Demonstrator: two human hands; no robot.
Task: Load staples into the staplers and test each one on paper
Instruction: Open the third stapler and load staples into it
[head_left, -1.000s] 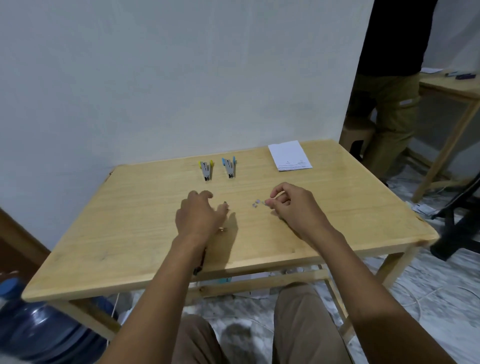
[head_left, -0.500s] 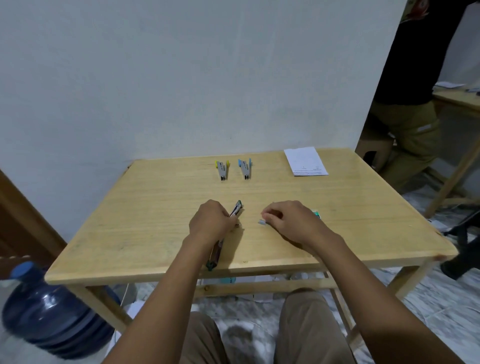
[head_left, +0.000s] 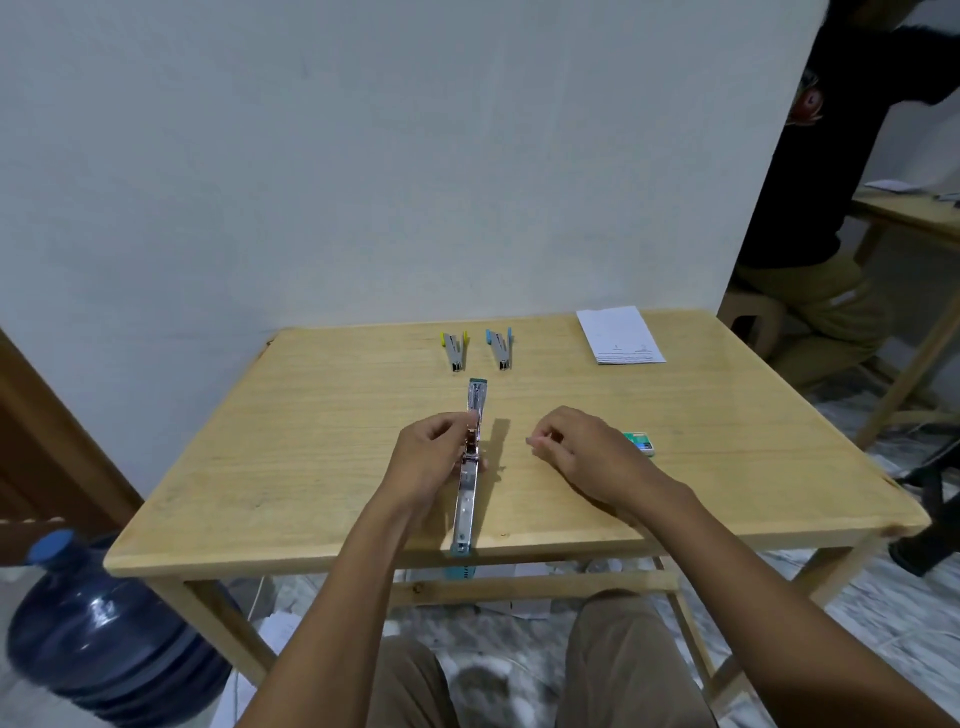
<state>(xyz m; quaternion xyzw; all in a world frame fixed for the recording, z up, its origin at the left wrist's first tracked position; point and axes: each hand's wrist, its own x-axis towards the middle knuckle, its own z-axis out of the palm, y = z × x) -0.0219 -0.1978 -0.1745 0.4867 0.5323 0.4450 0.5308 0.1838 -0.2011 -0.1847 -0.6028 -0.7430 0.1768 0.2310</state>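
Left hand (head_left: 434, 457): your fingers are closed around the middle of the open stapler (head_left: 470, 470), at its hinge.
Open stapler: it lies flat and folded out straight on the table (head_left: 311, 467), from 12 o'clock to 6 o'clock. Its near end sticks out past the table edge.
Right hand (head_left: 576, 452): your fingers are curled in, tips pinched together. I cannot tell if they hold anything.
Staple box (head_left: 640, 442): just beside your right hand, at 3 o'clock.
Yellow stapler (head_left: 454, 351) and blue stapler (head_left: 500, 349): side by side at 12 o'clock, apart from your hands.
Paper (head_left: 619, 335): far corner, at 1 o'clock.
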